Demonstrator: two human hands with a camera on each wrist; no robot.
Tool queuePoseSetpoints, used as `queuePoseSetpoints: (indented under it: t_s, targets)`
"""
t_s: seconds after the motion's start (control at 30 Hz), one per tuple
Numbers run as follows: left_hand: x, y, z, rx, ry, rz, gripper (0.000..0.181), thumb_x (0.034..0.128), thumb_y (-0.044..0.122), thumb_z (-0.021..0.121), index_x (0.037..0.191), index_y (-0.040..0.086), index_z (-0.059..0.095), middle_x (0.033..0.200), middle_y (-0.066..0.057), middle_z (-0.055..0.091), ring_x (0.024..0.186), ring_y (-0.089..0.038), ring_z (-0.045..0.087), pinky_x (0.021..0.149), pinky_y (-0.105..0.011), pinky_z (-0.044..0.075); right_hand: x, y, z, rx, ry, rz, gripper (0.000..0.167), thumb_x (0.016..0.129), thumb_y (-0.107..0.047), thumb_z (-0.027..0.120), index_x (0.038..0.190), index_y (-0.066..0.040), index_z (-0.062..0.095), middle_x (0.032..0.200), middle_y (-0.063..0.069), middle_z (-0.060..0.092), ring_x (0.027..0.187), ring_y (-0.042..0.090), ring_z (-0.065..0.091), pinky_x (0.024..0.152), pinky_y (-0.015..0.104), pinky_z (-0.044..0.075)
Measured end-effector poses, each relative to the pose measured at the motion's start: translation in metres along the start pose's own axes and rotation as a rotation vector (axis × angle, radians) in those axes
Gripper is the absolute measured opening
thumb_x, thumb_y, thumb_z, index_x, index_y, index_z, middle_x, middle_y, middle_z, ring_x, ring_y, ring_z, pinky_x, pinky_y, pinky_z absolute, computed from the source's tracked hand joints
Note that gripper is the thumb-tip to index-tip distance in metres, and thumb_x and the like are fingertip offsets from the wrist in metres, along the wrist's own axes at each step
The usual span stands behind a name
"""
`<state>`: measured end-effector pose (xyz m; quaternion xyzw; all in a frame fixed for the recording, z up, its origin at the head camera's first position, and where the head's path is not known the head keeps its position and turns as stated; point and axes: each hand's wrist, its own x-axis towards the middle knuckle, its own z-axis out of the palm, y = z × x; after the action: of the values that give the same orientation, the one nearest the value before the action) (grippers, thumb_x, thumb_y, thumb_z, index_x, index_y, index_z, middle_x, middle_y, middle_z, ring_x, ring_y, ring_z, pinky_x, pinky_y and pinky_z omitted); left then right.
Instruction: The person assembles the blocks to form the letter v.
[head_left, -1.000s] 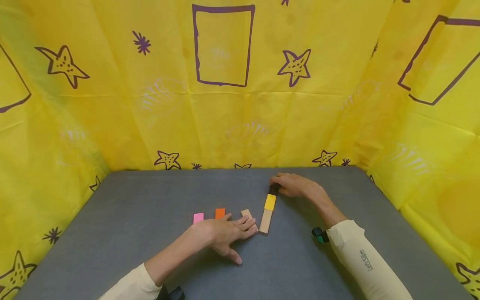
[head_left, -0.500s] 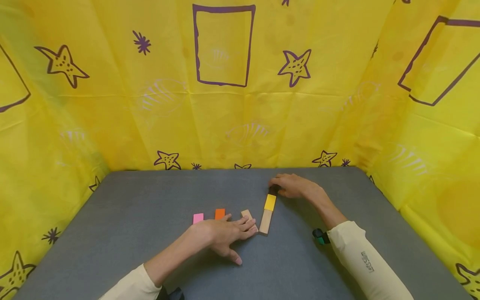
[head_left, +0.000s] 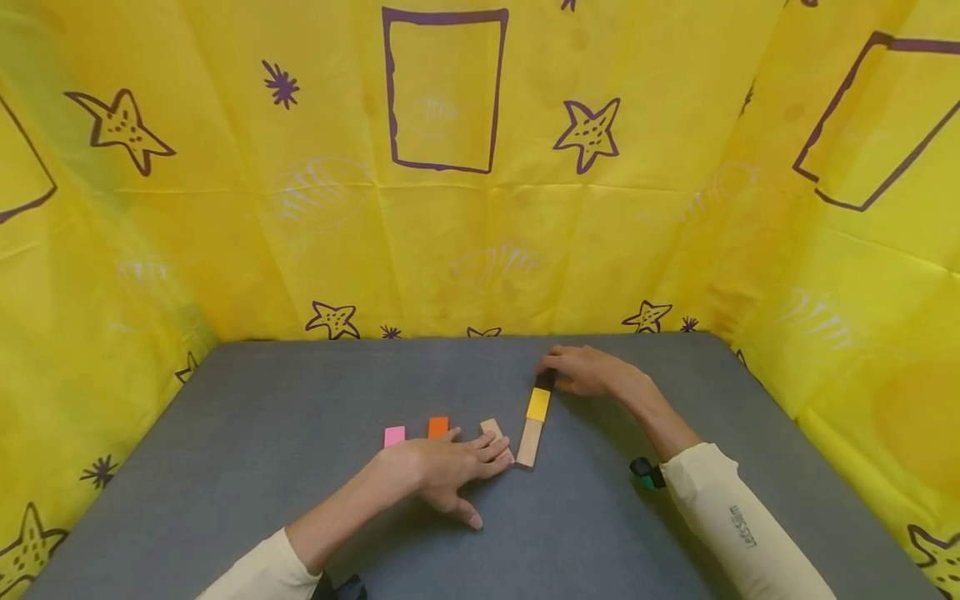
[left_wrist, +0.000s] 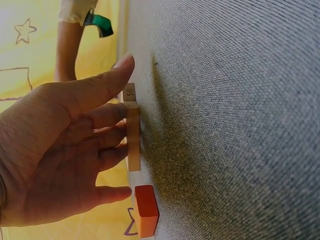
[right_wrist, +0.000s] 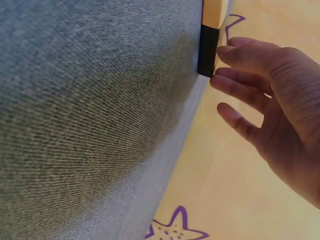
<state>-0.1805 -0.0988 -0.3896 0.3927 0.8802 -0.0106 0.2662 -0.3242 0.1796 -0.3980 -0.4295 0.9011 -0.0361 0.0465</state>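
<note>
Table (head_left: 225, 467) bears black block (right_wrist: 208, 51) pinched in right grip (head_left: 588, 370)

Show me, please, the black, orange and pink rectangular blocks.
Black rectangular block (right_wrist: 208, 51), right wrist view: its long side.
Orange rectangular block (left_wrist: 146, 204), left wrist view: its darker face.
Pink rectangular block (head_left: 394, 436), head view: uncovered top part.

The surface (head_left: 300, 400) looks like matt, coarsely woven cloth; the yellow curtain (head_left: 450, 225) is creased fabric with faint sheen. The plain blocks (head_left: 529, 443) look like smooth bare wood, the orange block (left_wrist: 147, 202) and black block (right_wrist: 208, 50) smoothly painted.
</note>
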Motion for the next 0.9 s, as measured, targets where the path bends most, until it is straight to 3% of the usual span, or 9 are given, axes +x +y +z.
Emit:
queuePoseSetpoints:
  t_s: [0.43, 0.57, 0.7, 0.9]
  targets:
    - [-0.001, -0.001, 0.001, -0.01, 0.004, -0.003, 0.093, 0.0943, 0.055, 0.071, 0.168, 0.027, 0.021, 0.178, 0.006, 0.009, 0.166, -0.012, 0.008, 0.133, -0.058, 0.015, -0.002, -0.003, 0.004, -0.026, 0.006, -0.026, 0.03, 0.098, -0.006, 0.068, 0.129, -0.01, 0.069, 0.131, 0.014, 0.065, 0.117, 0.032, 0.066, 0.097, 0.051, 0.057]
    - [-0.001, -0.001, 0.0, -0.015, 0.003, -0.006, 0.093, 0.0944, 0.054, 0.071, 0.168, 0.027, 0.021, 0.178, 0.006, 0.009, 0.166, -0.012, 0.008, 0.133, -0.058, 0.015, -0.004, -0.002, 0.006, -0.033, 0.043, -0.046, 0.031, 0.1, -0.009, 0.068, 0.131, -0.01, 0.067, 0.133, 0.014, 0.064, 0.118, 0.032, 0.066, 0.097, 0.054, 0.057]
    - [-0.001, -0.001, 0.001, -0.016, 0.007, -0.001, 0.093, 0.0945, 0.053, 0.071, 0.168, 0.026, 0.022, 0.178, 0.006, 0.009, 0.166, -0.013, 0.009, 0.133, -0.058, 0.016, -0.011, -0.002, 0.01, -0.048, 0.123, -0.087, 0.031, 0.103, -0.015, 0.065, 0.133, -0.009, 0.066, 0.134, 0.014, 0.065, 0.115, 0.031, 0.067, 0.097, 0.052, 0.057]
    - [-0.001, -0.001, 0.002, -0.009, 0.014, 0.004, 0.093, 0.0946, 0.053, 0.071, 0.168, 0.026, 0.022, 0.178, 0.006, 0.01, 0.166, -0.013, 0.009, 0.133, -0.058, 0.016, -0.025, -0.005, 0.011, -0.103, 0.16, -0.218, 0.042, 0.102, -0.015, 0.064, 0.143, -0.007, 0.061, 0.15, 0.02, 0.059, 0.136, 0.038, 0.06, 0.107, 0.057, 0.053]
